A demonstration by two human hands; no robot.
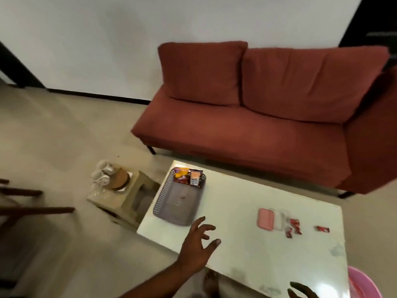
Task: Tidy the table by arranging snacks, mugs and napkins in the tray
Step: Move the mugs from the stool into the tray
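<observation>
A grey perforated tray [171, 214] lies at the left end of the white table [240, 211]. Two snack packets [188, 177] rest at its far end. Two white mugs [102, 174] stand on a low stool left of the table, beside a round wooden lid [119, 178]. A pink holder with white napkins [271, 218] and small red snack wrappers [293, 227] lie on the right half of the table. My left hand [198, 244] hovers open over the near table edge, just right of the tray. My right hand [300, 291] shows partly at the bottom edge, fingers apart.
A red sofa [268, 125] runs behind the table. The beige stool [120, 201] stands close to the table's left edge. Dark wooden chair legs [32, 209] reach in from the left. A pink tub [363, 282] sits at the bottom right.
</observation>
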